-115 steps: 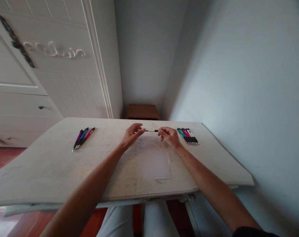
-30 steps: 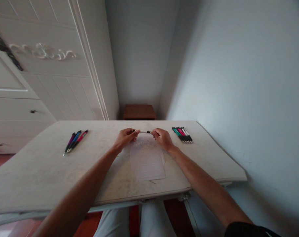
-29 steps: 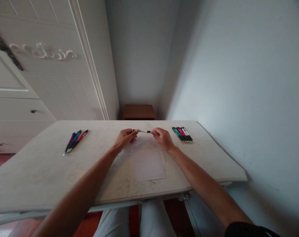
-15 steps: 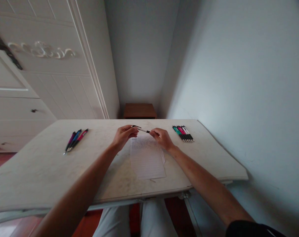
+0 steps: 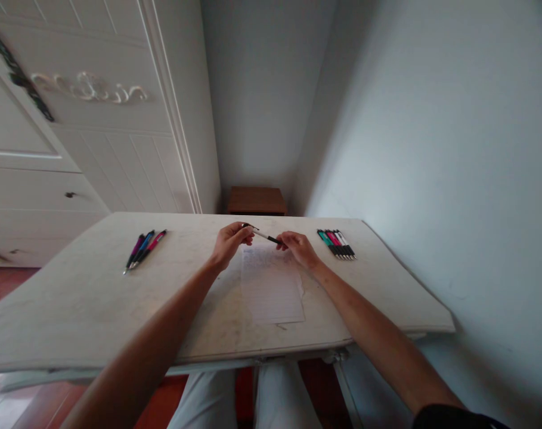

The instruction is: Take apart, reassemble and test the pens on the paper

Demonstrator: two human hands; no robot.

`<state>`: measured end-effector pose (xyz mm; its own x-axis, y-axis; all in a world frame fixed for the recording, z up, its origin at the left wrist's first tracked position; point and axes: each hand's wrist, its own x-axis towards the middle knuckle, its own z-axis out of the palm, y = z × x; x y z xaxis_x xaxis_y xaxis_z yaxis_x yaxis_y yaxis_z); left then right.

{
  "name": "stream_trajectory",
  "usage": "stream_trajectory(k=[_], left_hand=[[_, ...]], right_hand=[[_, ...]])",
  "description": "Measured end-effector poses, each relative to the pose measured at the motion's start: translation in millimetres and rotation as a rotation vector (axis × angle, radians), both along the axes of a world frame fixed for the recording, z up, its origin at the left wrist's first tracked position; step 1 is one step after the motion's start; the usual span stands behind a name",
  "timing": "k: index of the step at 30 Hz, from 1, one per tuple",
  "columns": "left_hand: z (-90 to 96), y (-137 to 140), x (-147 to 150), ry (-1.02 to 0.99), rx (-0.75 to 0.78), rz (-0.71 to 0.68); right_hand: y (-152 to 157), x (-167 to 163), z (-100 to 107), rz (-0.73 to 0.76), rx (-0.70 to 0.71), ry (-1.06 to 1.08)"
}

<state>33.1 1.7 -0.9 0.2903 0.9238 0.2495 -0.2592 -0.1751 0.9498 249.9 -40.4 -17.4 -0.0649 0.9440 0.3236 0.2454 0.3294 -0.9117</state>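
Note:
A white pen (image 5: 265, 235) with black ends is held between my two hands above the top of a lined paper sheet (image 5: 273, 292). My left hand (image 5: 231, 241) pinches its clip end, the black clip showing past the fingers. Its dark grip end meets the closed fingertips of my right hand (image 5: 299, 247). To the right, several pens (image 5: 335, 243) in green, pink and white lie side by side in a row. On the left lies a loose bunch of purple, blue and red pens (image 5: 144, 249).
All of this is on a white table (image 5: 199, 333) with a worn top. A white cabinet (image 5: 118, 149) stands at the left, and a pale wall (image 5: 431, 179) runs along the right. Beyond the far edge is a small brown wooden stand (image 5: 257, 199).
The view has shifted slightly. Between my hands more of the pen shows, and it slopes down to the right a little more. Both hands still hold it.

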Motion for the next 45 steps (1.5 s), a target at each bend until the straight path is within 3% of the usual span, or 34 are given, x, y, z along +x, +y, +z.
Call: stream_trajectory(k=[5,8,12,18,24,29,37,45], left_hand=[[0.3,3.1,-0.4,-0.031,-0.055,0.08],[1.3,3.5,-1.5,-0.006,-0.075,0.117],[0.7,4.3,-2.6,0.029,-0.092,0.153],[-0.4,6.7,-4.7,0.037,-0.119,0.171],[-1.9,7.6,-5.7,0.048,-0.161,0.165],[-3.2,8.3,-5.6,0.06,-0.169,0.167],[-0.4,6.1,-4.6,0.049,-0.176,0.147],[1.5,3.7,-3.8,0.049,-0.191,0.13]], right_hand=[[6.1,18.4,2.6,-0.228,0.112,0.03],[10.2,30.4,-1.9,-0.338,0.215,-0.193],[13.4,40.8,-10.1,-0.317,0.321,-0.512],[10.7,46.8,-12.1,-0.288,0.174,-0.729],[8.7,37.0,-7.1,-0.212,0.156,-0.484],[9.1,27.6,-6.9,-0.137,0.031,-0.211],[10.1,26.2,-7.5,-0.111,-0.042,-0.104],[10.3,25.2,-8.6,-0.122,-0.009,-0.134]])
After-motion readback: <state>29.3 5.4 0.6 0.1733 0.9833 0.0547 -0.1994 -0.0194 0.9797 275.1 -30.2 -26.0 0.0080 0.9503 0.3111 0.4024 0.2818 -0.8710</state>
